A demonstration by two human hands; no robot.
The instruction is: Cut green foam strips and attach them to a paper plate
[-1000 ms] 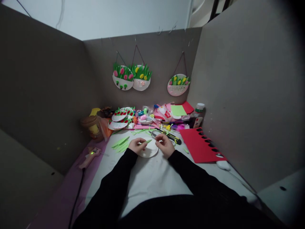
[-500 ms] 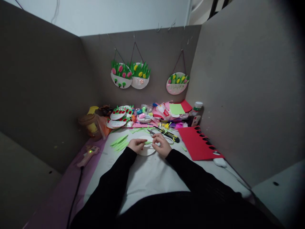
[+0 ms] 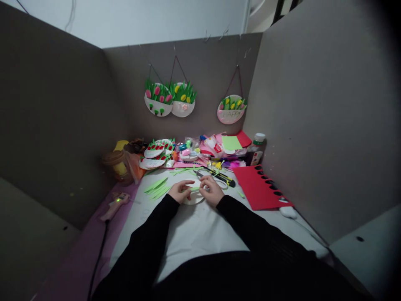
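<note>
A white paper plate piece lies on the white table sheet, mostly under my hands. My left hand and my right hand meet over it, and both pinch a thin green paper leaf between their fingertips. Several more cut green leaves lie just left of my left hand. Black sleeves cover both arms.
A glue gun with a lit green lamp rests at the left on a pink sheet. Scissors and a cutter lie behind my hands. A red sheet with punched holes sits to the right. Craft clutter lines the back; cardboard walls surround the table.
My right hand has moved left onto the green leaf, so both hands now hold it over the plate. The view has shifted slightly.
</note>
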